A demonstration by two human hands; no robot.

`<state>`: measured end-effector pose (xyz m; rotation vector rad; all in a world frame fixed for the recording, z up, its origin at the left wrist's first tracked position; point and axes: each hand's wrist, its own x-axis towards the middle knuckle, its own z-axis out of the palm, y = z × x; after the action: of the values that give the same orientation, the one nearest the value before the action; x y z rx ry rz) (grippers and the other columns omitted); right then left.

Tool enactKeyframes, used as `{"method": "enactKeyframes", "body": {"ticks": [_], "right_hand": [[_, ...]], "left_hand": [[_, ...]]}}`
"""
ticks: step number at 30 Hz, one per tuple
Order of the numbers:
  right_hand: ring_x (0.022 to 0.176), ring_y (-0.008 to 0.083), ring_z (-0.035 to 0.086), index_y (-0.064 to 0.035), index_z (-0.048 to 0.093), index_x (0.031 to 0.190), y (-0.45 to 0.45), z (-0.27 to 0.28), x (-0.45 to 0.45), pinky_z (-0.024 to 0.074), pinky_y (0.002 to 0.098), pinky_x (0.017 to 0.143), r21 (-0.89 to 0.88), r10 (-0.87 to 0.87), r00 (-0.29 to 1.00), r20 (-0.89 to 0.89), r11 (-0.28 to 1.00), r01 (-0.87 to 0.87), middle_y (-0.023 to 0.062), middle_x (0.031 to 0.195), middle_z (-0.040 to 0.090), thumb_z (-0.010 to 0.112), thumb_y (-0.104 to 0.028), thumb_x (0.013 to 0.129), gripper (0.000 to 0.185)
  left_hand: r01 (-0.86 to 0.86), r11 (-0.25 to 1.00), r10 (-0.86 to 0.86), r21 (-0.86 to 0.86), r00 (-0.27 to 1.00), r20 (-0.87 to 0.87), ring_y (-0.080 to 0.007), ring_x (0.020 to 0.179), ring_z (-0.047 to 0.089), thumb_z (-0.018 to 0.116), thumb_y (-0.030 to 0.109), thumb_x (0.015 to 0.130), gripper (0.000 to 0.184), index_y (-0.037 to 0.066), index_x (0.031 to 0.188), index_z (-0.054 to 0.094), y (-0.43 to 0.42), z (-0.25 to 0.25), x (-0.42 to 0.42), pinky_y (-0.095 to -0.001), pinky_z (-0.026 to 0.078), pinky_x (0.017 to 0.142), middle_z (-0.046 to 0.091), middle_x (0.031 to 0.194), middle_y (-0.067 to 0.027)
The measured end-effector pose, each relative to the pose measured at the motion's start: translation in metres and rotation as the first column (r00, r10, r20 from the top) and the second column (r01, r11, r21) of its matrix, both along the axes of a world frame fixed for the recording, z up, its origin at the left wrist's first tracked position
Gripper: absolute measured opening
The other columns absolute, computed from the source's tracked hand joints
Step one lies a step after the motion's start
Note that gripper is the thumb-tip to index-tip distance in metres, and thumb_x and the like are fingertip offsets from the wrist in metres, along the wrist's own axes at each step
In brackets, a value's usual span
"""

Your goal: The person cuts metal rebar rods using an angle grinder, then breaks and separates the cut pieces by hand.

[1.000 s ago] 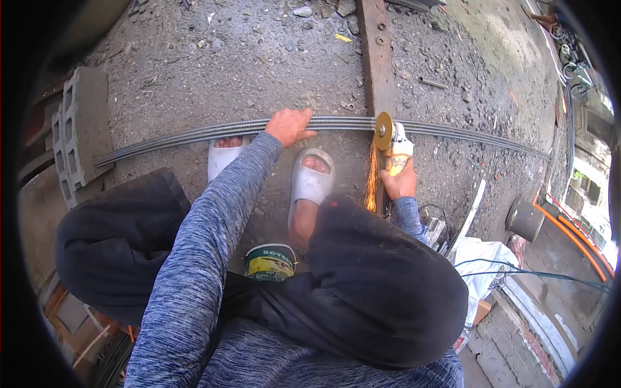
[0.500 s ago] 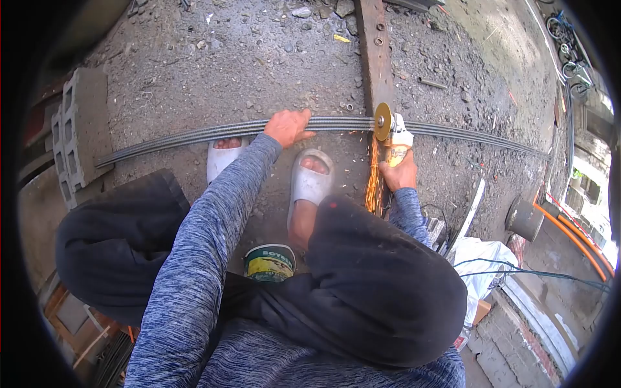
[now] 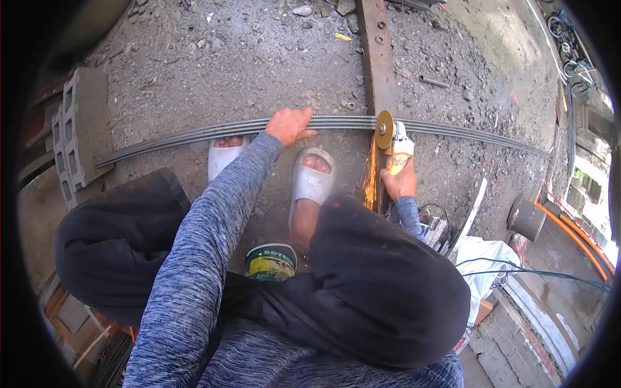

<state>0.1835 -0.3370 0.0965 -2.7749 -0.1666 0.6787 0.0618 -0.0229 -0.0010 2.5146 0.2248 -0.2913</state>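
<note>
A bundle of several long steel rebars [image 3: 346, 123] lies crosswise in front of my feet, passing over a rusty steel beam [image 3: 380, 71]. My left hand [image 3: 290, 126] is closed over the bundle, left of the beam. In my right hand [image 3: 400, 180] is a yellow angle grinder [image 3: 397, 155], gripped by its body. Its cutting disc [image 3: 385, 129] stands upright against the bars above the beam. Orange sparks [image 3: 370, 178] stream from the disc down toward me. The exact contact point behind the disc is hidden.
My feet in white slippers [image 3: 313, 174] are just behind the bars. A paint can [image 3: 272, 262] stands between my legs. Hollow concrete blocks [image 3: 81, 132] are at left. A short pipe [image 3: 525, 216], a white sack [image 3: 488, 258], orange tubes [image 3: 572, 242] and green cords [image 3: 537, 272] lie at right.
The spark stream looks narrower than before. Both hands keep their grips, and the grinder stays at nearly the same place on the bars.
</note>
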Motion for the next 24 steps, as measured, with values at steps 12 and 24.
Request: {"method": "enactKeyframes", "body": {"ticks": [12, 24], "right_hand": [[0.104, 0.0459, 0.067, 0.0030, 0.050, 0.123, 0.009, -0.014, 0.024, 0.0535, 0.0483, 0.090, -0.029, 0.011, 1.000, -0.007, 1.000, -0.011, 0.0312, 0.109, 0.068, 0.080, -0.029, 0.072, 0.067], [0.099, 0.0438, 0.068, 0.0022, 0.051, 0.127, 0.001, 0.003, 0.007, 0.0531, 0.0481, 0.087, -0.046, -0.009, 0.999, -0.035, 0.999, 0.007, 0.0287, 0.108, 0.069, 0.077, -0.029, 0.070, 0.070]], "left_hand": [[0.001, 1.000, -0.001, 0.003, 1.000, -0.010, -0.0423, 0.085, 0.069, 0.069, 0.048, 0.090, 0.046, 0.006, 0.101, 0.052, -0.001, 0.003, 0.000, -0.0530, 0.053, 0.071, 0.071, 0.088, -0.0211], [-0.001, 1.000, 0.000, 0.013, 1.000, 0.019, -0.0426, 0.085, 0.069, 0.068, 0.049, 0.090, 0.046, 0.007, 0.100, 0.051, 0.000, -0.005, -0.001, -0.0532, 0.053, 0.072, 0.071, 0.087, -0.0203]]}}
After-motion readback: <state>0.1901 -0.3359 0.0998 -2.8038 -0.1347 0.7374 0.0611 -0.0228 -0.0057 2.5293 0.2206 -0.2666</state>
